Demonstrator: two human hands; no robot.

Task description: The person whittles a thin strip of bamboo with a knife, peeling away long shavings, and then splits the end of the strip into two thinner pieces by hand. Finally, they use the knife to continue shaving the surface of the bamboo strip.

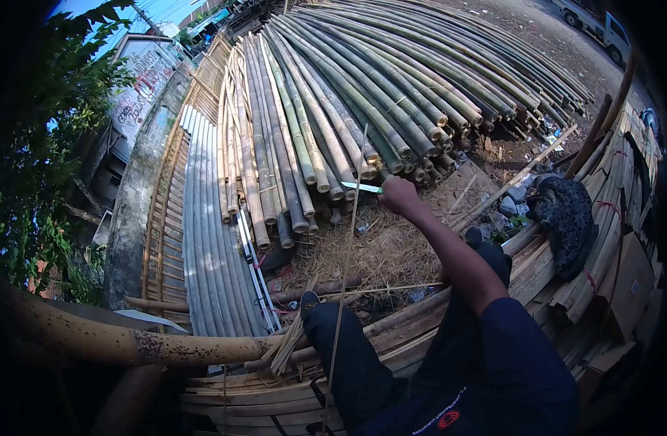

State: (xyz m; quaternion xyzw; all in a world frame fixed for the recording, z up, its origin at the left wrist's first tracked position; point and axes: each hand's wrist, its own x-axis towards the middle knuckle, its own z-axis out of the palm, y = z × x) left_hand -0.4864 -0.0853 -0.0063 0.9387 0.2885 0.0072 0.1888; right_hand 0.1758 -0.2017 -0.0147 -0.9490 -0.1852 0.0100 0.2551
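A: Item one, the right hand [399, 195]. State?

B: Fist closed on the handle of a knife [362, 187], arm stretched forward, blade pointing left toward the cut ends of the stacked bamboo poles [348, 109].

A: Item two, the thin bamboo strip [346, 269].

B: Long, narrow sliver, standing nearly upright from the lap to just past the knife blade. Its lower end drops out of view between the knees. Likely light and springy, whippy at the free tip; split edges are probably sharp and splintery. Best held low, on the flat faces, not the edges.

A: Left hand?

B: Not in view; cannot say what it holds.

A: Knife handling?

B: Stiff and small; take it by the handle only.

A: Surroundings?

B: Flat bamboo slats [275, 396] under the legs, a thick speckled pole [130, 341] at the left edge, dry shavings [384, 254] on the ground ahead.
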